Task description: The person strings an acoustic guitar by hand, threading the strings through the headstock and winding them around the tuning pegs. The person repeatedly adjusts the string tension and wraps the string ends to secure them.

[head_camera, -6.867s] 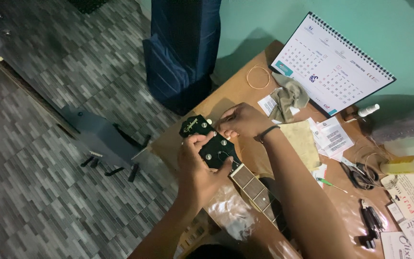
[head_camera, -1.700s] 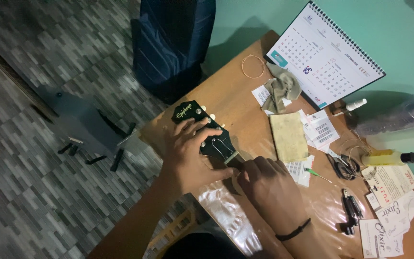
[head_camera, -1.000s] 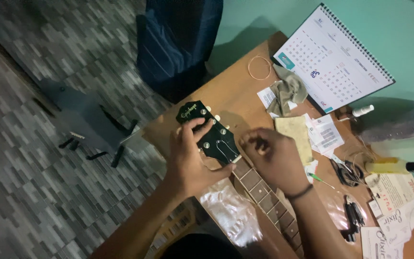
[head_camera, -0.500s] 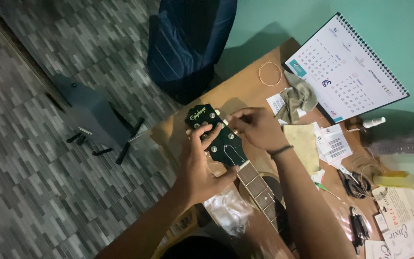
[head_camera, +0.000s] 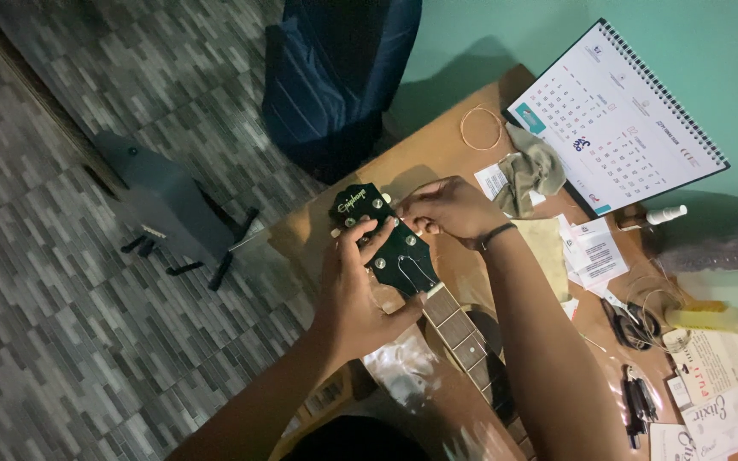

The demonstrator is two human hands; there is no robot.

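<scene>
A guitar lies on the wooden table (head_camera: 437, 154) with its black headstock (head_camera: 386, 235) pointing to the far left corner. My left hand (head_camera: 356, 294) grips the headstock from the left, fingers reaching across its face between the tuning posts. My right hand (head_camera: 446, 209) is pinched at the tuning pegs on the headstock's right edge. The fretboard (head_camera: 463, 337) runs back toward me under my right forearm.
A desk calendar (head_camera: 617, 115) stands at the back right. A coiled string (head_camera: 482, 126), grey cloth (head_camera: 530, 171), paper slips (head_camera: 595, 252), cutters (head_camera: 629, 324), a yellow bottle (head_camera: 715, 320) and a clear plastic bag (head_camera: 403, 371) lie on the table. A blue chair (head_camera: 335, 77) stands beyond.
My right hand has moved from the neck up to the pegs on the headstock's right side. My left hand has stayed on the headstock.
</scene>
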